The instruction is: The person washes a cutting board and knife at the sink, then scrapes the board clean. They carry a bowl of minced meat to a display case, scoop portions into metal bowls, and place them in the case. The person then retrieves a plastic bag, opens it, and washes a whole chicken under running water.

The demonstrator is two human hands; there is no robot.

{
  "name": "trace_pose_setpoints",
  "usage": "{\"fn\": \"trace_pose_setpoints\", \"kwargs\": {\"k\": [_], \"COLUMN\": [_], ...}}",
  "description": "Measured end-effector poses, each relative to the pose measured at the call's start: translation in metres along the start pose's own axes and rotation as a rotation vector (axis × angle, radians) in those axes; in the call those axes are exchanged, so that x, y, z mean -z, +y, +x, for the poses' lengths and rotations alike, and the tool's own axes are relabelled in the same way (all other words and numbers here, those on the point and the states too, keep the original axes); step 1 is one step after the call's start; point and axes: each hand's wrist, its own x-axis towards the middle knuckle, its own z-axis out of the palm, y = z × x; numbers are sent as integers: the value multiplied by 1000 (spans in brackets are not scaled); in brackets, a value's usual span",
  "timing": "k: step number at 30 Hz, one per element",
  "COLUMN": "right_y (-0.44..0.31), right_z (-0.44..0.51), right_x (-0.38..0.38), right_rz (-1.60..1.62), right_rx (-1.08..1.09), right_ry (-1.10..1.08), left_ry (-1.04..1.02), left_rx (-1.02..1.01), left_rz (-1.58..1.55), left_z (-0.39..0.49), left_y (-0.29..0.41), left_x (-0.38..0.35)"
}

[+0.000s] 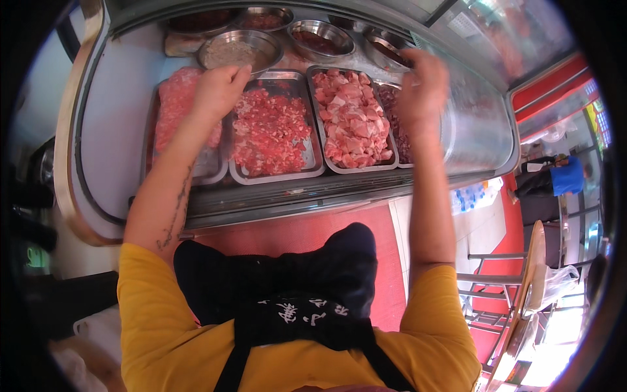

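Observation:
My left hand grips the near rim of a steel bowl with pale, wet contents, above the trays in a glass display case. My right hand is blurred and reaches over the case at the right, beside a steel bowl of dark contents; whether it touches anything cannot be told. Below stand metal trays: one with a pale pink ground-meat slab, one with loose red minced meat, one with diced meat. Darker meat in a further tray is partly hidden by my right hand and forearm.
More steel bowls of meat stand along the back. The case's front edge runs before me, with curved glass at right. Bottled water stands on the floor. Farther right are a round wooden table and a person in blue.

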Motion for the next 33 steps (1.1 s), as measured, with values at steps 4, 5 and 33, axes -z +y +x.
{"fn": "trace_pose_setpoints", "kwargs": {"k": [4,5,33], "right_y": [87,99,-194], "right_z": [4,2,67], "right_x": [18,18,-33], "right_rz": [-274,-291,505], "right_rx": [-278,-384,-343], "right_ry": [-218,-329,-339], "left_ry": [28,39,340], "left_rx": [-41,-41,-226], "left_rz": [37,1,-202], "left_z": [3,3,-5], "left_y": [-5,-6,103], "left_x": [0,-1,69]}}
